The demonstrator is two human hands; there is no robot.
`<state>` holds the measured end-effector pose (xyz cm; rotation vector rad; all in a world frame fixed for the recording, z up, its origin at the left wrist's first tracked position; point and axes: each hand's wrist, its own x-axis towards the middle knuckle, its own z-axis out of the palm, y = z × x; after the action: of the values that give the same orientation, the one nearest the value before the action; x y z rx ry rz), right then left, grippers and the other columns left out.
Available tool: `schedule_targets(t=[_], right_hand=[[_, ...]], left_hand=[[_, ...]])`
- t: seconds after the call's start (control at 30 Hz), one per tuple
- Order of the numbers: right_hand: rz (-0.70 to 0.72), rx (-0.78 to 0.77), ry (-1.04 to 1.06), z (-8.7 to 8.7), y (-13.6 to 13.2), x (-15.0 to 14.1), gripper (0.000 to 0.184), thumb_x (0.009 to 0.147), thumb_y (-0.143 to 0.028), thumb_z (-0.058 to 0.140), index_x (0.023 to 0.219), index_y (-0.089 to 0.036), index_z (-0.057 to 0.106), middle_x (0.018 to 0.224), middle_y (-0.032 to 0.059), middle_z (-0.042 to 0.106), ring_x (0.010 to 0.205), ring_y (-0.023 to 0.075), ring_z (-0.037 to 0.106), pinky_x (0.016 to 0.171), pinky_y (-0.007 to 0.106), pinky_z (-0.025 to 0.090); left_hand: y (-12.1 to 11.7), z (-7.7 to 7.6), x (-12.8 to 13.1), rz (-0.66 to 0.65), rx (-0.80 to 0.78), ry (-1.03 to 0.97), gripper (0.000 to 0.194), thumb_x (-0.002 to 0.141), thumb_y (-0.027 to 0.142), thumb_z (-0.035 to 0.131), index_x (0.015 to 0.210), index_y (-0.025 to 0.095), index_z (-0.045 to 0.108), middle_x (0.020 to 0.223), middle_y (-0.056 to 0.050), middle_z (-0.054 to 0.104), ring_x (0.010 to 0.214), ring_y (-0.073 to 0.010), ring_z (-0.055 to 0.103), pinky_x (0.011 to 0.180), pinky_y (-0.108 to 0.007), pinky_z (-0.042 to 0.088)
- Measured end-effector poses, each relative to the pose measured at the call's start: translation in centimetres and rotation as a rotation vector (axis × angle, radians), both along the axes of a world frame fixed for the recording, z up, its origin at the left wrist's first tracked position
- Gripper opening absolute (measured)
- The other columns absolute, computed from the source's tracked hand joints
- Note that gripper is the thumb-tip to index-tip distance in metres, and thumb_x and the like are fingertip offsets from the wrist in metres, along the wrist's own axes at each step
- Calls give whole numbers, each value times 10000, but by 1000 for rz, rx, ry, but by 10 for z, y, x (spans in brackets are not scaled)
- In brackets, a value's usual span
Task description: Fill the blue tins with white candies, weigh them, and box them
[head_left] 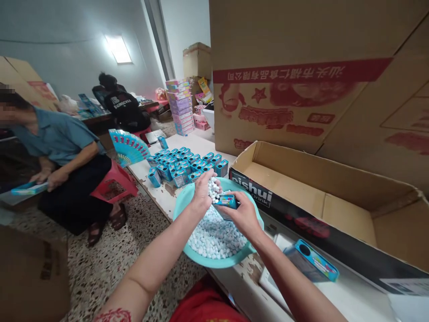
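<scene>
My left hand (203, 193) is cupped around a heap of small white candies (214, 188), held over a teal bowl (182, 203) full of the same candies (214, 235). My right hand (241, 213) grips a small blue box (227, 202), tilted toward the left hand's candies. Both hands hover above the bowl, which sits on the near edge of a worn white table (161, 197).
Several blue boxes (182, 165) stand in a cluster on the table behind the bowl. An open cardboard carton (321, 201) lies to the right, a tall carton (301, 76) behind it. Another blue box (311, 261) lies near my right forearm. A person sits at left on a red stool; another sits farther back.
</scene>
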<state>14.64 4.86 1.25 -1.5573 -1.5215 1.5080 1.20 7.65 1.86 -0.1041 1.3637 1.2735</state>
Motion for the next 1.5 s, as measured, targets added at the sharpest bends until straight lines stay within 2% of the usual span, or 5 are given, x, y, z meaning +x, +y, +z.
schedule_targets(t=[0.37, 0.53, 0.73, 1.27, 1.5], right_hand=[[18, 36, -9, -2, -4, 4, 320, 627, -395, 773, 862, -198, 683, 801, 24, 589, 750, 214, 550, 684, 315, 410], [16, 52, 2, -3, -2, 6, 282, 633, -324, 789, 860, -203, 674, 827, 20, 602, 784, 212, 557, 703, 307, 417], [36, 46, 2, -6, -3, 5, 298, 633, -220, 795, 905, -210, 672, 885, 13, 600, 829, 210, 561, 747, 312, 417], [26, 29, -11, 1, -4, 10, 278, 650, -217, 794, 885, -200, 646, 862, 2, 576, 828, 200, 553, 733, 299, 399], [10, 53, -43, -4, -8, 6, 280, 662, -171, 776, 906, -206, 643, 887, 6, 566, 871, 206, 549, 764, 307, 402]], left_hand=[[-7, 0, 7, -123, 87, 128, 457, 581, 504, 786, 730, 160, 524, 528, 44, 522, 380, -80, 452, 367, -201, 365], [-5, 0, 8, -110, 112, 114, 463, 552, 444, 817, 755, 163, 510, 614, 29, 569, 463, -85, 511, 416, -201, 430], [-2, -6, 10, -133, 103, 89, 464, 566, 466, 805, 771, 162, 521, 598, 31, 565, 447, -90, 514, 396, -197, 411], [-6, 1, 14, -164, 89, 186, 436, 589, 503, 762, 754, 162, 545, 565, 34, 543, 441, -102, 516, 419, -214, 397], [-11, 3, 18, -118, 110, 222, 387, 603, 438, 758, 797, 163, 568, 593, 22, 589, 509, -126, 575, 537, -253, 478]])
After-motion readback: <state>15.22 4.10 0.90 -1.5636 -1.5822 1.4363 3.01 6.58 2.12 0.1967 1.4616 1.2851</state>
